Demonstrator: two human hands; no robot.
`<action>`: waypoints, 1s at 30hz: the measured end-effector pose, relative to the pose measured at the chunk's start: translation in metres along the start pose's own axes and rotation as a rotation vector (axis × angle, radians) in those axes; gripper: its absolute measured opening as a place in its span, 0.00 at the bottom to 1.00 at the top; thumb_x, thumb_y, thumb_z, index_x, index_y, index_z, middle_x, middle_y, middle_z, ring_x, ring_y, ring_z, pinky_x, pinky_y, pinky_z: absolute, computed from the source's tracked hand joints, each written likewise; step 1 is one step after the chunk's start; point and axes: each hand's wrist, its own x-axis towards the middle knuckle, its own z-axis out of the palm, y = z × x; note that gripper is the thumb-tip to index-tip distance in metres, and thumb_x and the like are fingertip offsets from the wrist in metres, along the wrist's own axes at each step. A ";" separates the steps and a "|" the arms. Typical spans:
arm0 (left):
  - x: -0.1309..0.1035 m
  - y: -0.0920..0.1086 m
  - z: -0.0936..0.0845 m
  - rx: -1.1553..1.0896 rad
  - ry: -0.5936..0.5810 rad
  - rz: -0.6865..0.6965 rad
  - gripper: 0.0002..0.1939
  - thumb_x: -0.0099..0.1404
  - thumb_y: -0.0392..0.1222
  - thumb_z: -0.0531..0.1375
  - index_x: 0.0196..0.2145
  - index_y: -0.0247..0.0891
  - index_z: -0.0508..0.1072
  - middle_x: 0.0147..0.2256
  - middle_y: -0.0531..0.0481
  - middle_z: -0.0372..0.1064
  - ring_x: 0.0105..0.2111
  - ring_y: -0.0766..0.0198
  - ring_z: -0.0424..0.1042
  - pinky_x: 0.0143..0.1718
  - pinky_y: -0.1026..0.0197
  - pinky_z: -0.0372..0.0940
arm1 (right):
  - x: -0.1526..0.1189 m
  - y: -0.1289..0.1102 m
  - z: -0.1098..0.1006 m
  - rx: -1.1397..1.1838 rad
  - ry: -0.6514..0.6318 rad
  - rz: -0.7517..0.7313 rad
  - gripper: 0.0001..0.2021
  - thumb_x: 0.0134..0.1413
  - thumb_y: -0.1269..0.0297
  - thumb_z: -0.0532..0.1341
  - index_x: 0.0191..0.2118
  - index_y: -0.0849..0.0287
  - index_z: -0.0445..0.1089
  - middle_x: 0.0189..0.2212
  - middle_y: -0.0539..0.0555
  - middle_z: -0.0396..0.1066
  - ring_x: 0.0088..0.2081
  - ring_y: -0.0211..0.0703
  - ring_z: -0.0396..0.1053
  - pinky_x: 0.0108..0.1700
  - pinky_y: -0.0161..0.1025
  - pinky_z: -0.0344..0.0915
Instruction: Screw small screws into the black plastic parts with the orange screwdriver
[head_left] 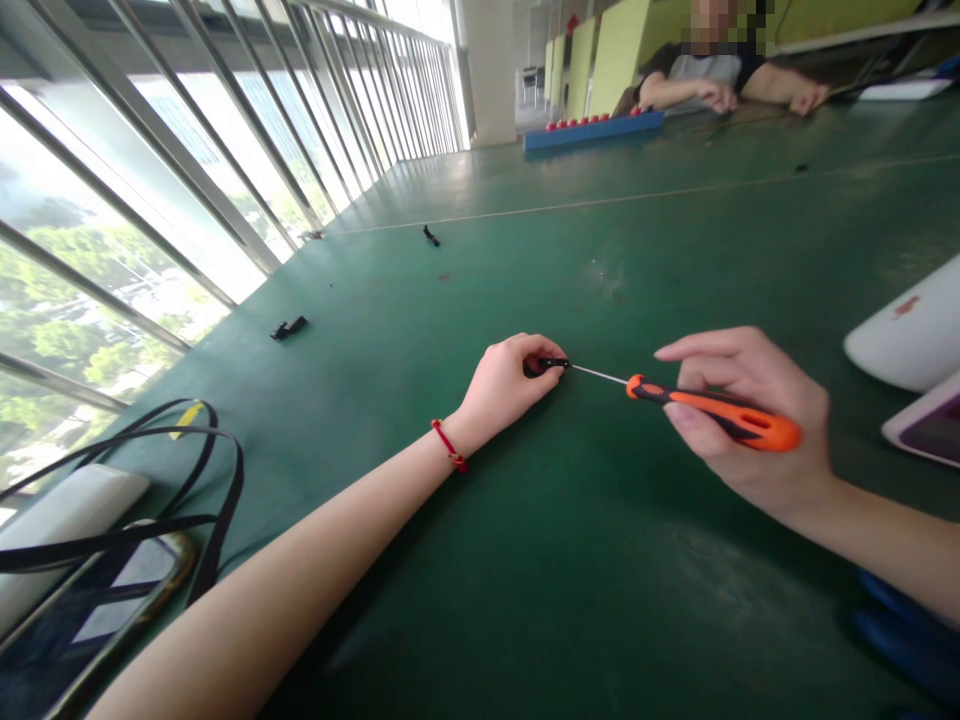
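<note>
Near the middle of the green table (592, 540), my left hand (517, 375) pinches a small black part (553, 363) between thumb and fingers. Most of that part is hidden by the fingers, so its kind is unclear. My right hand (757, 420) grips an orange and black screwdriver (720, 408) by its handle, index finger stretched forward above it. The screwdriver's thin metal shaft points left, its tip meeting the right end of the black part. Two more small black pieces, one nearer (289, 328) and one farther (430, 236), lie to the left on the tabletop.
At lower left are a phone (127, 600), a white box-like object (75, 530) and a looped black strap (238, 470). White objects (915, 330) stand at right. Across the table, a person (694, 80) sits behind a blue rack (592, 132) with red tops. Metal railings (225, 120) border the left edge.
</note>
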 end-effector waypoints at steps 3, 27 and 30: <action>0.000 0.000 0.000 -0.003 0.002 -0.001 0.09 0.60 0.37 0.60 0.37 0.34 0.77 0.34 0.49 0.75 0.33 0.66 0.72 0.37 0.64 0.66 | -0.002 -0.001 0.000 -0.076 -0.018 0.003 0.07 0.52 0.67 0.62 0.39 0.52 0.69 0.19 0.45 0.65 0.20 0.36 0.64 0.25 0.39 0.60; 0.000 0.001 -0.001 0.006 0.001 -0.002 0.08 0.60 0.37 0.60 0.36 0.35 0.77 0.34 0.49 0.75 0.33 0.66 0.71 0.36 0.64 0.66 | -0.002 -0.003 -0.001 -0.105 -0.031 0.059 0.06 0.53 0.65 0.62 0.39 0.53 0.68 0.21 0.45 0.65 0.20 0.34 0.63 0.27 0.38 0.61; 0.000 0.001 0.000 0.020 0.002 0.001 0.08 0.60 0.37 0.59 0.36 0.35 0.77 0.34 0.50 0.75 0.32 0.66 0.71 0.36 0.64 0.66 | -0.003 -0.003 0.001 -0.063 0.038 0.050 0.10 0.50 0.68 0.63 0.41 0.52 0.68 0.27 0.49 0.68 0.26 0.37 0.67 0.30 0.39 0.64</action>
